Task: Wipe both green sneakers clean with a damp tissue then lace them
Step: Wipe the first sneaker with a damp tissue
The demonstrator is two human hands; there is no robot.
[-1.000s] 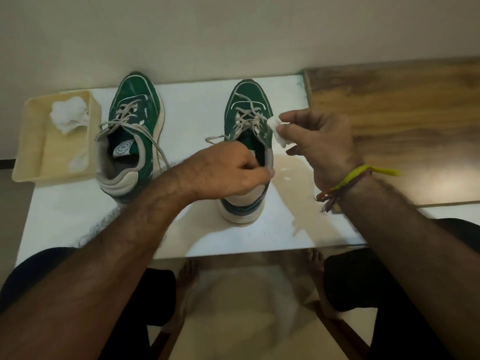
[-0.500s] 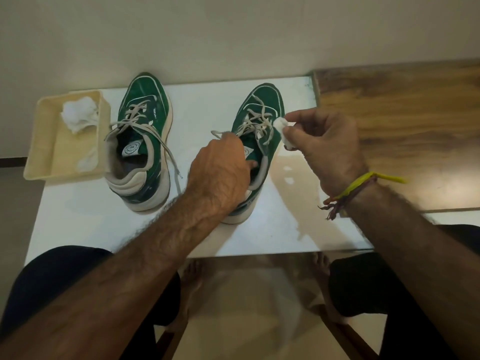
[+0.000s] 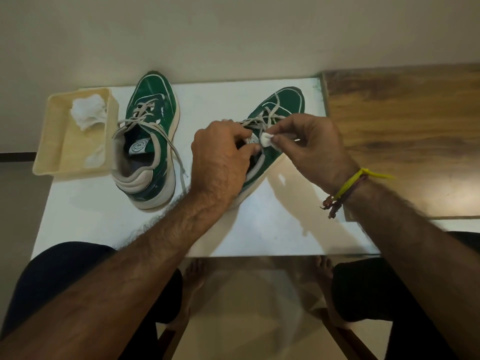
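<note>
Two green sneakers with grey laces stand on a white table (image 3: 259,229). The left sneaker (image 3: 153,110) is upright, its loose laces trailing over its right side. The right sneaker (image 3: 283,105) is turned with its toe to the far right. My left hand (image 3: 220,159) covers its collar and grips the tongue at the opening. My right hand (image 3: 309,149) pinches a small wad of white tissue (image 3: 266,139) against the tongue area, just below the laces. The heel of the right sneaker is hidden under my left hand.
A cream plastic tray (image 3: 52,141) at the table's left edge holds crumpled white tissue (image 3: 88,113). A brown wooden surface (image 3: 402,131) adjoins the table on the right. A wall rises behind the table. My knees and bare feet show below the near edge.
The right sneaker has turned, toe swinging to the right. My left hand moved from the heel up to the tongue. My right hand brought the tissue from beside the shoe onto the tongue.
</note>
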